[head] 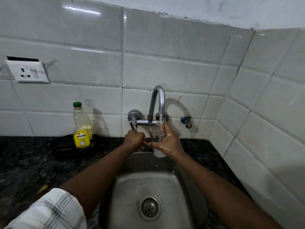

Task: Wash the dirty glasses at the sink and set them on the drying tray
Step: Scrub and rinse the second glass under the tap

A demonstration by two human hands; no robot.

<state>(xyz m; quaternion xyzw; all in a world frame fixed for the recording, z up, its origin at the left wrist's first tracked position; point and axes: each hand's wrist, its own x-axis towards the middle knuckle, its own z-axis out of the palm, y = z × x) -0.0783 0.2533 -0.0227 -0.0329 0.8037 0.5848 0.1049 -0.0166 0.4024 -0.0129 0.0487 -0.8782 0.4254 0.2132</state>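
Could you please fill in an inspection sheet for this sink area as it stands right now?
Surface: dark speckled counter around a steel sink, drain visible.
Job's things: one glass upright under the running tap; drying tray not seen.
Clutter: green-capped bottle standing by the wall.
Hands: right hand grips the glass; left hand grips the tap lever.
Cables: nothing seen.
Surroundings: white tiled wall, wall socket, small second tap.

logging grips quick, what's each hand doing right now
left hand: grips the chrome tap lever
right hand: holds the clear drinking glass under running water
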